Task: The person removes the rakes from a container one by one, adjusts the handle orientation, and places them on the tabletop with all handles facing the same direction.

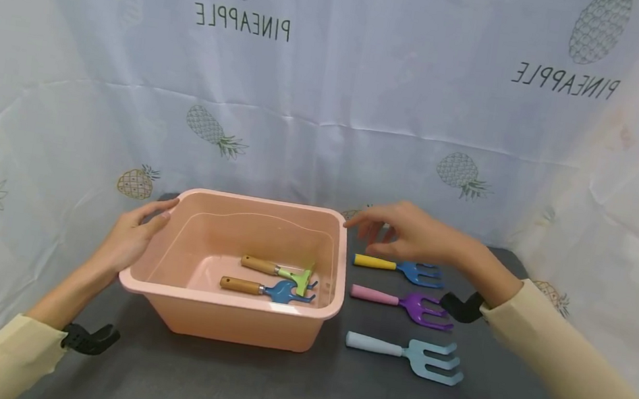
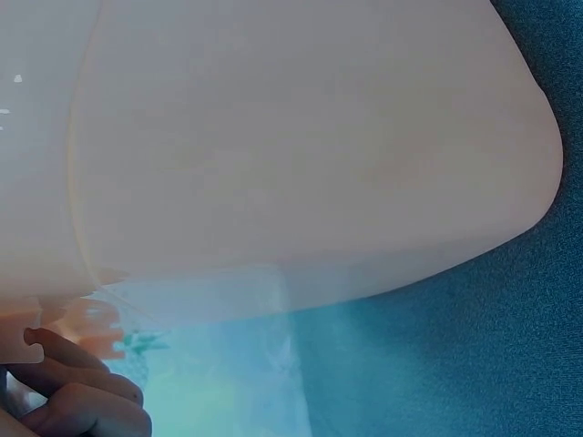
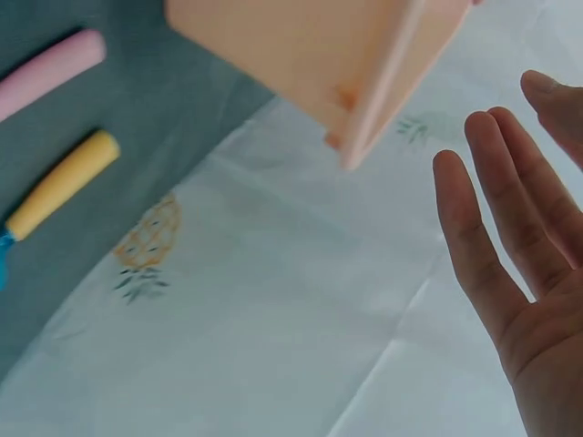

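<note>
A peach plastic basin (image 1: 228,300) stands on the dark tabletop. My left hand (image 1: 133,238) grips its left rim; in the left wrist view the fingers (image 2: 86,396) curl at the lower left corner. Close to the basin's far right corner, my right hand (image 1: 409,232) hangs with relaxed fingers and holds nothing. The right wrist view shows those fingers (image 3: 465,205) fairly straight and apart from the rim. Inside the basin lie a blue garden fork (image 1: 282,291) and a green-headed garden tool (image 1: 291,273), both wooden-handled; the green head overlaps the fork.
Three hand forks lie in a column right of the basin: a blue one with a yellow handle (image 1: 375,262), a purple one with a pink handle (image 1: 375,295) and a pale blue one (image 1: 375,345). Pineapple-print white cloth (image 1: 314,151) hangs behind and at both sides.
</note>
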`<state>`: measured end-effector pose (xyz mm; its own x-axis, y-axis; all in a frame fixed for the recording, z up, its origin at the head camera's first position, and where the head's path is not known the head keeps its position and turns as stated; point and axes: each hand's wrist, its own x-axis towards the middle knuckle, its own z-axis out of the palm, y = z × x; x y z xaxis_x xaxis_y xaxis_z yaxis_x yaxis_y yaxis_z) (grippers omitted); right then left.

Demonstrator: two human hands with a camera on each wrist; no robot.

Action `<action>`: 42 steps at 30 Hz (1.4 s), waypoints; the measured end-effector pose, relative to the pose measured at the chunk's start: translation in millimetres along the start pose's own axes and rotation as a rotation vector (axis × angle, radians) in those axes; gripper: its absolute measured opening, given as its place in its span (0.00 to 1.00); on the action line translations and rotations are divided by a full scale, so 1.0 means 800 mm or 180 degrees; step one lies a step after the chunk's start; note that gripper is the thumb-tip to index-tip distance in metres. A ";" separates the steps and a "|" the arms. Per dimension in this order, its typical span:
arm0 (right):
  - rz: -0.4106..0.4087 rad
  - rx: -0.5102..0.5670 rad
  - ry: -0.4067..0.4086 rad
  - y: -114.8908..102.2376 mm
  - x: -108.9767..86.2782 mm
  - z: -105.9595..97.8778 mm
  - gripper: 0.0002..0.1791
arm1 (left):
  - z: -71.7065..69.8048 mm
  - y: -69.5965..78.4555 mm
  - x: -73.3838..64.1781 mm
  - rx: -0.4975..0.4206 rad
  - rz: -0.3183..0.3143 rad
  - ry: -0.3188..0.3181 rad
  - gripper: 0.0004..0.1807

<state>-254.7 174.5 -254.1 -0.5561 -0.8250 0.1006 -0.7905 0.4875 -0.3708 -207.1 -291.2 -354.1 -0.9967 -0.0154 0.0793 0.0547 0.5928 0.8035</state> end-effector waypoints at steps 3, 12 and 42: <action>-0.0001 0.0017 -0.0038 -0.009 0.020 -0.004 0.24 | 0.000 0.000 0.000 0.0013 0.0013 0.0020 0.31; -0.0181 -0.0003 -0.0077 -0.028 0.079 -0.007 0.20 | -0.002 0.002 0.001 0.0013 0.0049 0.0029 0.31; 0.0615 0.1028 -0.1344 -0.025 0.251 0.092 0.26 | -0.002 0.001 0.002 -0.0019 0.0092 0.0040 0.30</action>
<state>-331.3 -21.9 -294.2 -0.4794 -0.8045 -0.3507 -0.5287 0.5837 -0.6162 -208.7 -291.9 -352.1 -0.9939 -0.0084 0.1098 0.0839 0.5883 0.8043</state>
